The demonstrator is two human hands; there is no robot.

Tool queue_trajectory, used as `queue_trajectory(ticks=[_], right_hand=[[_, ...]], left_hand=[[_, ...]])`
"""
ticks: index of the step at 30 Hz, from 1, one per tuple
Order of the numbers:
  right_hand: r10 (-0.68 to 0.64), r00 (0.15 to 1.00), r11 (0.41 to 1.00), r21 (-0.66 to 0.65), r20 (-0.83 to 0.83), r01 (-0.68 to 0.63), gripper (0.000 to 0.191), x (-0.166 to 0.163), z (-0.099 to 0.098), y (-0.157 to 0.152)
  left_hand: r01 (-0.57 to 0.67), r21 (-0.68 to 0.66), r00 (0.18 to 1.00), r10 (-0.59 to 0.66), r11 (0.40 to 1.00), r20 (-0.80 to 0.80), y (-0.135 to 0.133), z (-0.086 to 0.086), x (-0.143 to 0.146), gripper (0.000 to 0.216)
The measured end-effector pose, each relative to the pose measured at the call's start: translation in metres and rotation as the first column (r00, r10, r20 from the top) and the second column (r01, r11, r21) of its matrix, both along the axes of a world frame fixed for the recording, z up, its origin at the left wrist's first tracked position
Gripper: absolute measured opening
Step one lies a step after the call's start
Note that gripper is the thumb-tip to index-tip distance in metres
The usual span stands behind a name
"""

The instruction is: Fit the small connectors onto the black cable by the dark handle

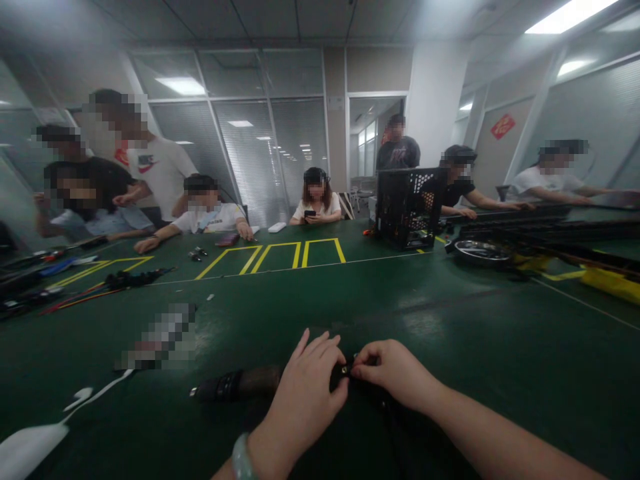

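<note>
**Both hands closed on a small black part at the near edge of a green table**

Take the wearer's seat as six o'clock and the far side of the green table (450, 347) as twelve.

At eight o'clock a white strip (30, 450) lies flat by the near-left corner. Farther out, at ten o'clock, a bundle of red and black cables (115, 283) sprawls on the table. Behind it several co-workers lean or sit along the far-left edge.

Closer in, at about seven o'clock, a black cylindrical tool (235, 385) lies on its side. Its tip points toward nine and its other end is just beside the left hand.

The left hand (305, 393) has a pale bracelet (243, 460) on the wrist and sits at six o'clock. Its fingers are together and curled over a small black part (345, 369), gripping it low against the table. That part lies between the two hands, straight ahead of the wearer, and a small bright metal spot shows on it.

The right hand (395, 373) comes in from five o'clock, with thumb and forefinger pinched tight on the part's right end. The fingertips of the two hands nearly touch.

At twelve o'clock, yellow tape boxes (273, 257) mark the table, and a seated person behind them holds a phone. At one o'clock a black crate (407, 207) stands upright.

At two o'clock, right of the crate, a dark round disc (475, 253) lies flat beside long black rails (550, 230). A yellow object (610, 283) lies at three o'clock. Two more people sit behind the rails with their arms resting on them.
</note>
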State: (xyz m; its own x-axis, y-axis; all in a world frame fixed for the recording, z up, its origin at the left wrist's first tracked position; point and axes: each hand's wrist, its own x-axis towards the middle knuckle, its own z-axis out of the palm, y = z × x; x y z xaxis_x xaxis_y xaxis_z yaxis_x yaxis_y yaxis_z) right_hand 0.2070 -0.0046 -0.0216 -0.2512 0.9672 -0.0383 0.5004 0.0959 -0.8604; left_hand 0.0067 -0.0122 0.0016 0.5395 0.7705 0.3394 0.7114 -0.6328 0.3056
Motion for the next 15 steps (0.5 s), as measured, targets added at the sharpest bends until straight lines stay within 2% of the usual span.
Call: queue_trajectory(ticks=[15], right_hand=[[0.014,1.0,1.0,-0.009,0.016,-0.014,0.016,0.0001,0.0015,-0.0005]], left_hand=[[0.032,-0.023,0.999,-0.032,0.999,0.022,0.0017,-0.0032,0.0011,0.012]])
